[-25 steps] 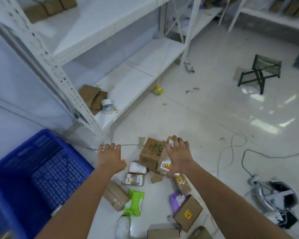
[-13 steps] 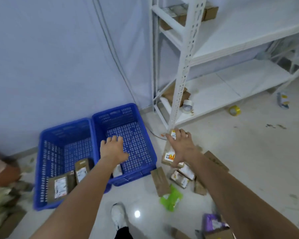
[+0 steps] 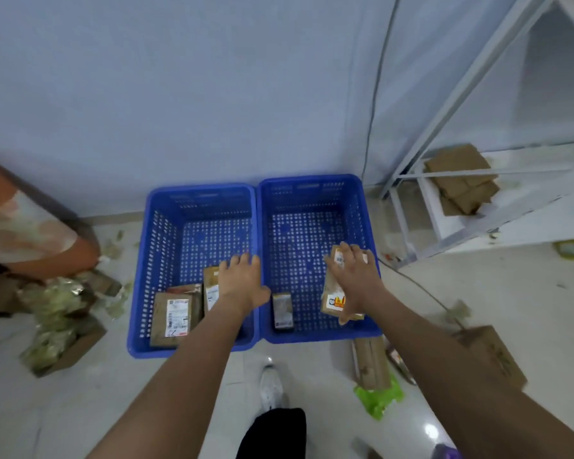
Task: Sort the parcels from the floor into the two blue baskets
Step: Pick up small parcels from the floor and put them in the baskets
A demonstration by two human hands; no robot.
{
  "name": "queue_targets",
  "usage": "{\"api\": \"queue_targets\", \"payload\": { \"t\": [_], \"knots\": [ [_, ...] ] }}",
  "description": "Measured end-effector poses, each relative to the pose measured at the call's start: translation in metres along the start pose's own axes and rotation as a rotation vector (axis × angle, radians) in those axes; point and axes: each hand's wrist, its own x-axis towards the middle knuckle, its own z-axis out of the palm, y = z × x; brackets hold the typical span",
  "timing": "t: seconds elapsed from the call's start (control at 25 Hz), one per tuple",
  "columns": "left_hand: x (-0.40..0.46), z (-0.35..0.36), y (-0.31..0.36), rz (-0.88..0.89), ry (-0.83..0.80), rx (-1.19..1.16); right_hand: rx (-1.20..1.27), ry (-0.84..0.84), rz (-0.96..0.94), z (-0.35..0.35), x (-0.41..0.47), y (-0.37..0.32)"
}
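Note:
Two blue baskets stand side by side against the wall. The left basket (image 3: pixel 153 260) holds brown parcels (image 3: pixel 173 318) with white labels. The right basket (image 3: pixel 368 223) holds one small dark parcel (image 3: pixel 282 311). My right hand (image 3: pixel 357 281) grips a brown cardboard parcel (image 3: pixel 333 301) with an orange sticker, held over the right basket's right side. My left hand (image 3: pixel 241 281) hovers over the rims where the baskets meet, fingers spread, holding nothing.
Brown parcels (image 3: pixel 371 362), a green pouch (image 3: pixel 378 397) and a cardboard box (image 3: pixel 492 356) lie on the floor at the right. A white metal shelf (image 3: pixel 451 226) stands at the right. Crumpled packaging in a box (image 3: pixel 57 342) sits left. My shoe (image 3: pixel 270 389) is below.
The view has swung left from the parcel pile to the baskets. My right hand has carried the brown parcel from the floor to over the right basket; my left hand has moved along, empty.

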Motion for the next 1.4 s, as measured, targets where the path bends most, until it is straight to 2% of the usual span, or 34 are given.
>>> {"api": "queue_targets", "payload": {
  "t": [0.24, 0.52, 0.88, 1.04, 1.2, 1.4],
  "knots": [
    [0.046, 0.067, 0.001, 0.001, -0.062, -0.090, -0.016, -0.063, -0.030, 0.048, 0.068, -0.009],
    [0.120, 0.207, 0.039, 0.081, -0.152, -0.222, -0.054, -0.148, -0.079, 0.171, 0.173, -0.017],
    [0.202, 0.397, 0.081, -0.076, -0.276, -0.329, -0.168, -0.152, -0.193, 0.339, 0.310, -0.077],
    [0.209, 0.441, 0.084, -0.100, -0.262, -0.348, -0.219, -0.210, -0.209, 0.380, 0.344, -0.090],
    [0.210, 0.460, 0.078, -0.176, -0.262, -0.438, -0.262, -0.182, -0.195, 0.409, 0.359, -0.101],
    [0.216, 0.458, 0.078, -0.198, -0.206, -0.518, -0.081, -0.082, -0.235, 0.433, 0.363, -0.116]
  ]
}}
